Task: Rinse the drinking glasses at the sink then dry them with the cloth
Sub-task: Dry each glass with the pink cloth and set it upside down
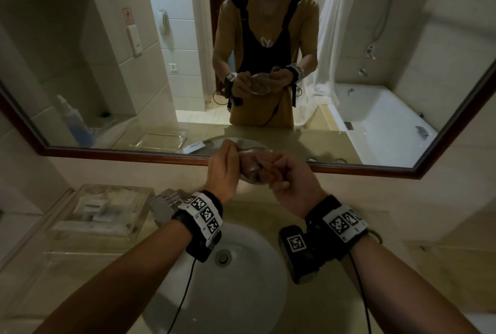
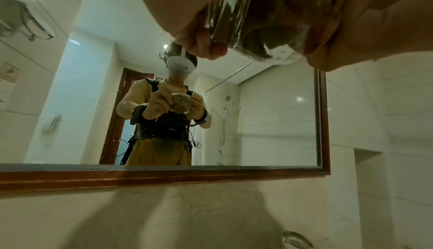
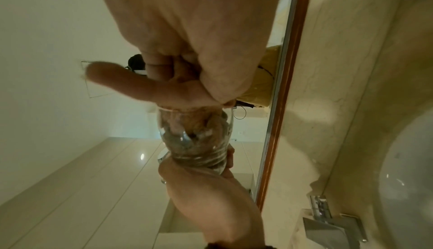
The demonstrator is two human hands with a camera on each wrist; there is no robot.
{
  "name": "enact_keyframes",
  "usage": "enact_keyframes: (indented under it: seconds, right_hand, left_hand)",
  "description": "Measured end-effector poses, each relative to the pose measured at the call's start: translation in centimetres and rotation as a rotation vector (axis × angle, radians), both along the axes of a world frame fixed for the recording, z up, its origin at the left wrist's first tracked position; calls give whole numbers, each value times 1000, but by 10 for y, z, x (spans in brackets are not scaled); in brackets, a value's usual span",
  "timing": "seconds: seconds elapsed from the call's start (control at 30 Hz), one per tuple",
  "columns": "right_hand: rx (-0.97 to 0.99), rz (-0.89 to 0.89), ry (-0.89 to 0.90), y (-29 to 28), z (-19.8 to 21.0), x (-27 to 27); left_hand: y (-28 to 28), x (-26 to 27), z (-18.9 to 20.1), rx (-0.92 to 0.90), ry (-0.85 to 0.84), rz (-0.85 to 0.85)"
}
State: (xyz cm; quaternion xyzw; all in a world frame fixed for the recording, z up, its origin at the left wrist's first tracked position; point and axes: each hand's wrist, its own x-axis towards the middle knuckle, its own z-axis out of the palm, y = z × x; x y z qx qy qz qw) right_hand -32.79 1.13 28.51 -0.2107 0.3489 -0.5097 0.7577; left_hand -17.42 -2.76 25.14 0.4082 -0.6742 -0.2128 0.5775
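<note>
A clear drinking glass (image 1: 253, 164) is held on its side above the sink (image 1: 249, 304), just in front of the mirror. My left hand (image 1: 228, 162) grips its base end from the left. My right hand (image 1: 279, 172) is at its mouth, fingers tucked inside the bowl. In the right wrist view those fingers show through the glass (image 3: 194, 138), with the thumb stretched out beyond the rim and the left hand (image 3: 211, 188) around the base. The left wrist view shows the glass (image 2: 269, 21) between both hands. No cloth is in view.
A chrome faucet (image 1: 166, 206) stands at the sink's back left, beside a clear tray (image 1: 102, 215) of toiletries. The wood-framed mirror (image 1: 349, 170) is close behind the hands. A round glass rim (image 2: 296, 240) shows on the counter to the right.
</note>
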Motion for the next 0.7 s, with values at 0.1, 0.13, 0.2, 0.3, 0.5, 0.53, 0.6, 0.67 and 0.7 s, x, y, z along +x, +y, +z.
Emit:
enact_keyframes:
  seconds: [0.1,0.13,0.2,0.3,0.5,0.53,0.6,0.67,0.7]
  right_hand:
    - [-91,149,175,8,4,2]
    - [-168,200,250,11,4,5]
    - [-409,311,476,9,1,7]
    - [-895,491,1062,-4,-5,-2]
    - [-1759,745,2381,-28,28,-27]
    - [-1851,770,2471,-30,35,-29]
    - [-2008,843,2555,-32,43,-34]
    - [-2126,878,2611,-31,47,-37]
    - [-2177,876,2649,-30,48,-38]
  left_hand:
    - [-12,1,4,120,78,-17]
    - [-15,2,8,185,131,-37]
    - [-18,4,18,306,234,-91]
    - [-16,8,28,413,260,-193]
    - [-23,12,34,598,-12,-220]
    - [-21,11,37,660,-14,-233]
    - [-15,6,46,858,50,-269]
    - [-12,4,54,1110,119,-401]
    - [-11,3,57,1209,126,-490]
